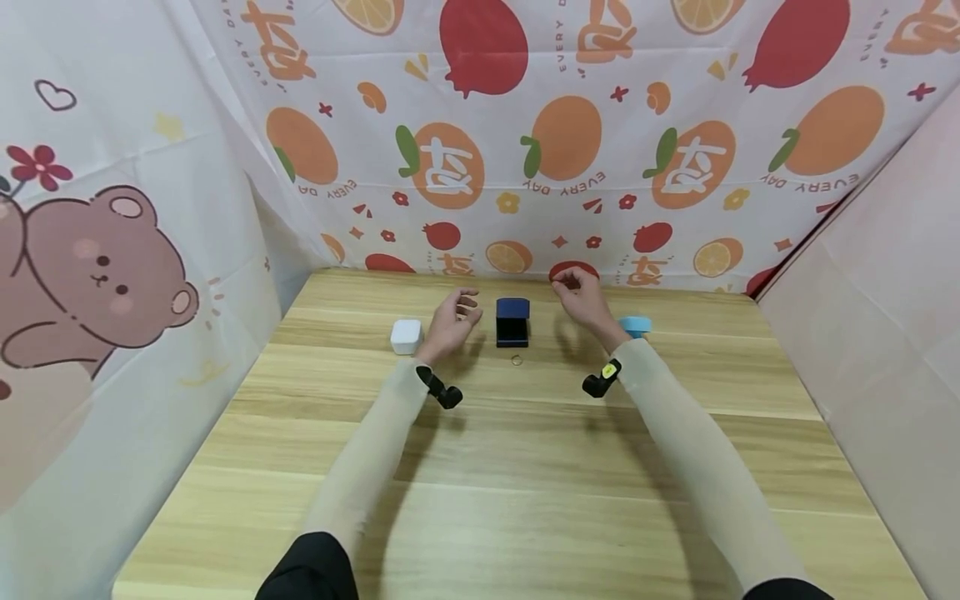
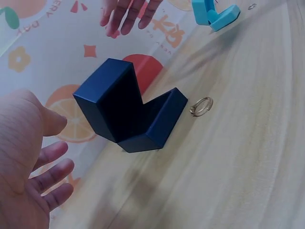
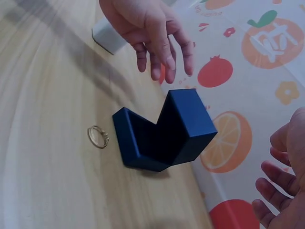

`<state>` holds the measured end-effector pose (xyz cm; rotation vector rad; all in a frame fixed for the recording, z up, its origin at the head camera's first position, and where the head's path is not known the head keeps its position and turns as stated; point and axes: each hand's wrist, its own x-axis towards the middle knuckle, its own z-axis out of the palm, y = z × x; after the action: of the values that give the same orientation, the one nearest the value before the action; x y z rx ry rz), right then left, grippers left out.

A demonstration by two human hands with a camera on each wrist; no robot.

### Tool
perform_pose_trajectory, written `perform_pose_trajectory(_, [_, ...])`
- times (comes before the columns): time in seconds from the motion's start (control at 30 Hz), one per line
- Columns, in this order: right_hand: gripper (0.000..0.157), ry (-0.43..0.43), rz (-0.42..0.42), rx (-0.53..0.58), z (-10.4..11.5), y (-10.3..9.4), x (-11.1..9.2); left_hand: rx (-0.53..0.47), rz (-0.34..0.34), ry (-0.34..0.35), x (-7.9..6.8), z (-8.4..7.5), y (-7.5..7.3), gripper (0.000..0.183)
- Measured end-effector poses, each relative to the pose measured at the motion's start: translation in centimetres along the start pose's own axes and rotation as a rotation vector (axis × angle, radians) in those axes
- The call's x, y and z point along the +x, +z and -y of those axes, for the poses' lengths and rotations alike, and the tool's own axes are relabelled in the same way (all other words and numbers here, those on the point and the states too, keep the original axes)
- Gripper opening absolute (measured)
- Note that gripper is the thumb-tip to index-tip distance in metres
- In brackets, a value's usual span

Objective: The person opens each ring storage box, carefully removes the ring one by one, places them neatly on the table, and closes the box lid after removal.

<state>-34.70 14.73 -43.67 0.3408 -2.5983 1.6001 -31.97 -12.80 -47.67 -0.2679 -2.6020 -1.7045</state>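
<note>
A dark blue ring box (image 1: pixel 513 323) stands on the table with its lid raised; its inside (image 3: pixel 148 136) looks dark, with no ring visible in it. Just in front of it lies a gold-coloured ring (image 2: pixel 202 106). My left hand (image 1: pixel 452 323) hovers to the left of the box, fingers loosely bent and holding nothing. On the other side, my right hand (image 1: pixel 582 300) is raised beside the box, also with relaxed fingers and nothing in them. Both hands are apart from the box.
A white box (image 1: pixel 406 336) sits beside my left wrist. Behind my right wrist stands an open light blue ring box (image 1: pixel 636 326), with a second ring (image 2: pixel 252 6) near it. A fruit-patterned cloth (image 1: pixel 510 208) hangs along the table's back edge.
</note>
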Motion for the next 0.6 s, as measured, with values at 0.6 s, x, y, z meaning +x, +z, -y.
perform_pose_trajectory(0.6, [0.03,-0.012,0.049,-0.062,2.8,0.1,1.1,0.051,-0.011,0.009,-0.6,-1.2,-3.1,0.037])
